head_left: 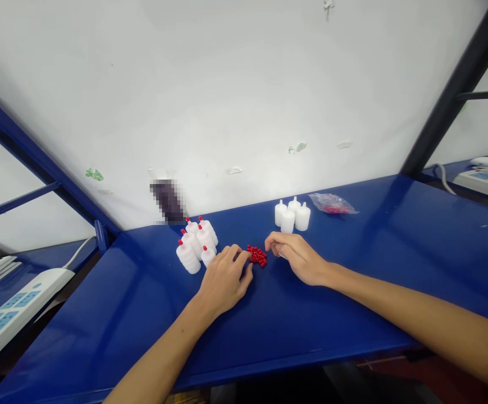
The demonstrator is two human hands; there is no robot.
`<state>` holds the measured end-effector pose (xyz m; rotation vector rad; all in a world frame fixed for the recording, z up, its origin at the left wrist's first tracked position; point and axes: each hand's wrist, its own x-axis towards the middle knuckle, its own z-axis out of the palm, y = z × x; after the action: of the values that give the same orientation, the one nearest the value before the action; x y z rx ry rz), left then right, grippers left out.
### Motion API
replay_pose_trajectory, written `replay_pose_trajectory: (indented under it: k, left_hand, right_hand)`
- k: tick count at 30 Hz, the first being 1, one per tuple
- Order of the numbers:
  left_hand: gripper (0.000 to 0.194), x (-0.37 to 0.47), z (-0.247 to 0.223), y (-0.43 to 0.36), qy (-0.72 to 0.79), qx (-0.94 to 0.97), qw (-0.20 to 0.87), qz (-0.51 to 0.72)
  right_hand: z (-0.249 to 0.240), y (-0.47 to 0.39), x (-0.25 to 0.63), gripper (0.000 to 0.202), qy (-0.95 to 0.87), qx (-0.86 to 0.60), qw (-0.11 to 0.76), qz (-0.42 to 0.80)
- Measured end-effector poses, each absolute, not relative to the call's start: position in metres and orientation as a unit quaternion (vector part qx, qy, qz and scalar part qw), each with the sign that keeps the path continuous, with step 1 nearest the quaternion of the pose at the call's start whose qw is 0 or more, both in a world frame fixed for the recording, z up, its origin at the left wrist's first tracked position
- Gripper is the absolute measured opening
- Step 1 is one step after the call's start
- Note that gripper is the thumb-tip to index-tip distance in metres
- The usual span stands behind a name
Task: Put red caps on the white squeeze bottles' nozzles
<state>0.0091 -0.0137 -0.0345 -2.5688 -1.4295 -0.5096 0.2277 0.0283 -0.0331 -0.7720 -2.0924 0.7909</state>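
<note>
My left hand [226,279] rests low over the blue table, its fingers bent and apart, with the fingertips at the left edge of a small pile of red caps [257,256]. Across the pile, my right hand [297,258] is curled closed. A sliver of white shows beneath its fingers, seemingly a white bottle [283,256] mostly hidden by the hand. Left of the pile stand several white bottles with red caps on their tips [191,244]. Several white bottles with bare nozzles [293,216] stand upright behind my right hand.
A clear plastic bag [334,204] with red pieces lies at the back right. The blue table [332,325] meets a white wall [227,101]. A dark pixelated object [168,200] leans at the wall. A power strip [16,314] lies beyond the left frame post.
</note>
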Motion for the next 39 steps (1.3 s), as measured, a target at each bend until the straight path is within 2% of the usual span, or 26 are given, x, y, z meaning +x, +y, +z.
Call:
replay_pose_trajectory:
  k: [3,9,15,19,24,28,32,36,39]
  left_hand:
    - [0.019,0.012,-0.037,-0.015,-0.462,-0.87,0.064,-0.159]
    - [0.023,0.014,-0.044,-0.01,-0.473,-0.863,0.016,-0.176]
    - [0.016,0.014,-0.048,-0.005,-0.481,-0.854,-0.009,-0.197]
    - [0.021,0.016,-0.047,-0.005,-0.488,-0.849,-0.017,-0.202]
    - [0.016,0.015,-0.049,-0.004,-0.483,-0.847,-0.028,-0.218]
    - [0.013,0.014,-0.05,-0.005,-0.483,-0.842,-0.047,-0.234]
    - [0.009,0.014,-0.049,-0.007,-0.48,-0.839,-0.062,-0.248]
    - [0.008,0.012,-0.05,-0.007,-0.475,-0.841,-0.051,-0.254]
    - [0.008,0.011,-0.05,-0.007,-0.468,-0.843,-0.033,-0.264]
  right_hand:
    - [-0.033,0.029,0.225,0.021,-0.821,-0.327,0.36,0.3]
    - [-0.034,0.032,0.224,0.033,-0.819,-0.378,0.316,0.295]
    - [-0.035,0.031,0.224,0.03,-0.815,-0.341,0.342,0.319]
    - [-0.037,0.03,0.224,0.033,-0.805,-0.327,0.36,0.339]
    - [-0.039,0.029,0.226,0.024,-0.744,-0.332,0.414,0.405]
    - [-0.028,0.041,0.237,0.008,-0.721,-0.298,0.505,0.37]
    - [-0.008,0.071,0.258,0.031,-0.669,-0.327,0.591,0.312]
    - [-0.001,0.099,0.278,0.034,-0.604,-0.369,0.648,0.282]
    - [-0.009,0.111,0.282,0.03,-0.587,-0.35,0.652,0.328]
